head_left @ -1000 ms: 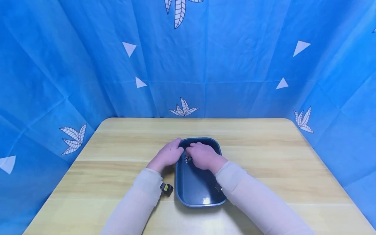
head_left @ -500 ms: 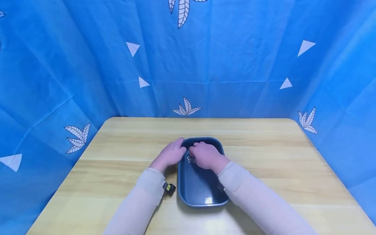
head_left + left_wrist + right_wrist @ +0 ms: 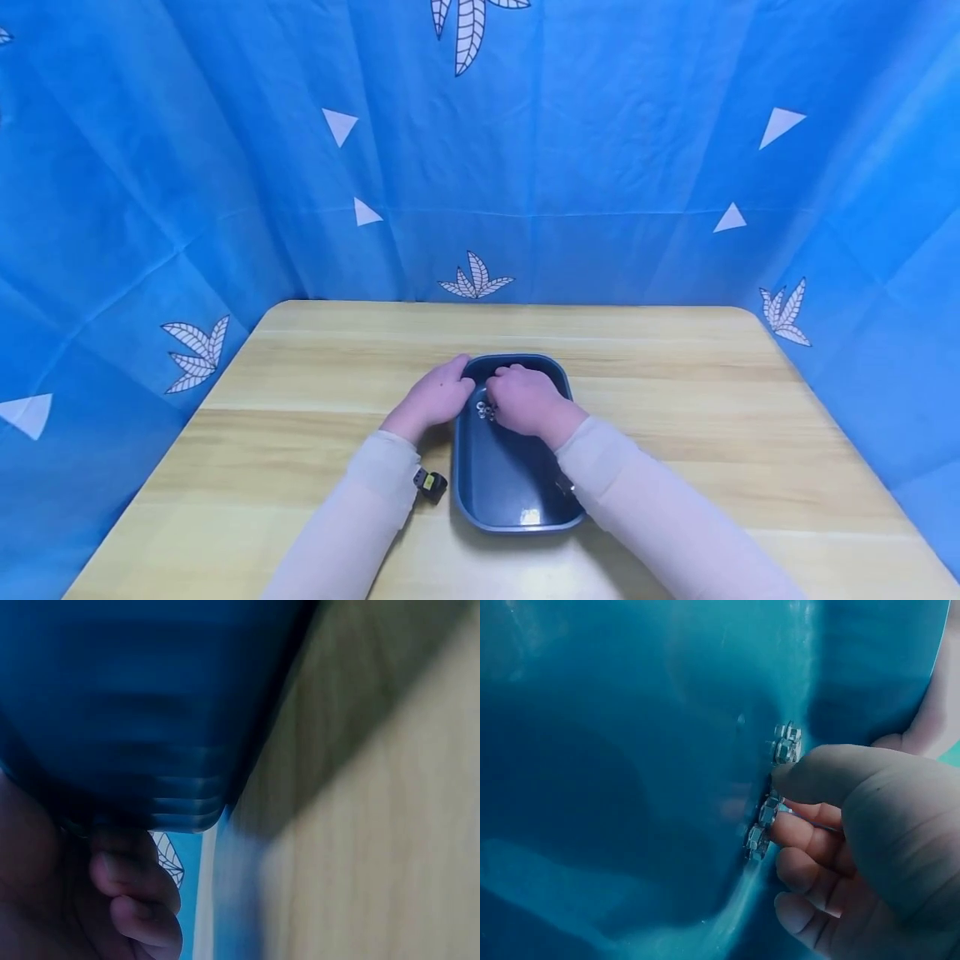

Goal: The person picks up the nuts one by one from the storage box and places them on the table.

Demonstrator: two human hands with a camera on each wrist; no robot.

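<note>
A dark blue tray (image 3: 517, 528) lies on the table, long side pointing away from me. My left hand (image 3: 431, 398) grips its far left corner; the left wrist view shows that hand's fingers (image 3: 139, 881) curled by the tray's outer wall (image 3: 150, 697). My right hand (image 3: 525, 402) is down inside the tray's far half. Several small shiny metal nuts (image 3: 483, 410) lie on the tray floor beside its fingertips. In the right wrist view, thumb and forefinger of the right hand (image 3: 855, 832) pinch at a nut (image 3: 769, 811), with other nuts (image 3: 787, 742) close around.
The light wooden table (image 3: 300, 358) extends around the tray, with a blue patterned curtain (image 3: 600, 167) behind and at both sides. A small black device (image 3: 430, 483) is at the left wrist, near the tray's left wall.
The right hand's fingers have shifted slightly among the nuts, and the nuts lie a little differently. The left hand keeps its place at the corner. The head view has turned slightly.
</note>
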